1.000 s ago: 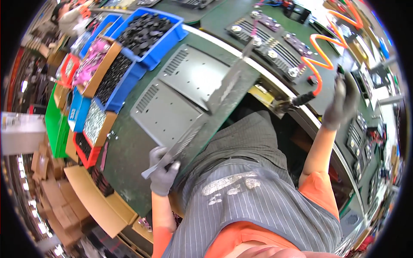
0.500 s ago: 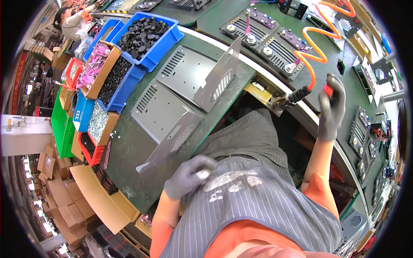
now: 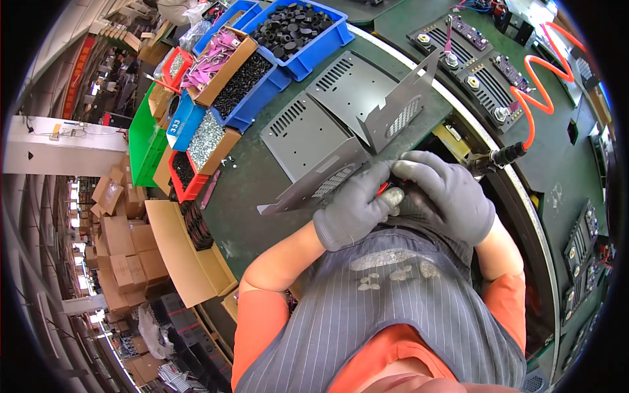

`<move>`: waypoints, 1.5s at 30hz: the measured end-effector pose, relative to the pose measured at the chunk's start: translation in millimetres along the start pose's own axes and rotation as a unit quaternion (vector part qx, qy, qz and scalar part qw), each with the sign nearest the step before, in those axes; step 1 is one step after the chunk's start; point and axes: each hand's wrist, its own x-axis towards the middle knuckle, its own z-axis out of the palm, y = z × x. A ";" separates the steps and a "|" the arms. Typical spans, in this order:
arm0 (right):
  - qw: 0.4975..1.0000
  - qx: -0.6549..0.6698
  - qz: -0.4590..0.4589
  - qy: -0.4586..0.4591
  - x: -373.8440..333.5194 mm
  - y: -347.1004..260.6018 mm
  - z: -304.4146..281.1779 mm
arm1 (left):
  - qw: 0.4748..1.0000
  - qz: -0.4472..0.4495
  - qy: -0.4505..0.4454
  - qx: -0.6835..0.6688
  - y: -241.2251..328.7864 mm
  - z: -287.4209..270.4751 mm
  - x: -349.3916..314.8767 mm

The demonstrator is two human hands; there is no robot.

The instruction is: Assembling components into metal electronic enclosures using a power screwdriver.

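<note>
Both grey-gloved hands meet in front of my apron, by the table's near edge. My left hand (image 3: 357, 208) is closed with its fingertips pinched round a small red part (image 3: 382, 188), of which only a sliver shows. Curled against it from the right is my right hand (image 3: 451, 196), closed; a dark bit shows between the hands, but its kind is hidden. Just beyond my left hand stand two bent grey sheet-metal panels, a nearer panel (image 3: 301, 139) and a farther panel (image 3: 354, 85), both with slots and perforated upright flanges.
Blue bins hold black round caps (image 3: 291, 31) and small black parts (image 3: 242, 85). Beside them are pink parts (image 3: 213, 56) and silver screws (image 3: 206, 139). An orange coiled hose (image 3: 534, 98) ends at a black connector (image 3: 508, 154). Slotted black plates (image 3: 488, 95) lie beyond the rail.
My right hand has come from beside the hose with the red part to meet my left hand, which moved up and right. The view has shifted, so the table's things appear farther right.
</note>
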 end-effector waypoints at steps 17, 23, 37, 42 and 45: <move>0.813 0.495 0.150 0.268 64.3 72.7 -10.3 | 0.848 0.118 0.071 0.512 112.3 -73.0 81.2; 0.833 0.496 0.074 0.233 70.0 92.6 -14.1 | 0.757 0.120 0.070 0.639 97.4 -49.9 113.9; 0.894 0.335 0.010 0.297 92.1 106.4 -18.8 | 0.764 0.034 0.063 0.641 102.2 -53.4 127.3; 0.882 0.018 -0.037 0.470 80.9 61.3 -17.3 | 0.931 0.117 0.096 0.333 119.3 -72.1 104.5; 0.904 -0.033 -0.150 0.399 69.9 24.6 -27.8 | 0.991 0.049 0.014 0.121 128.3 -78.8 71.2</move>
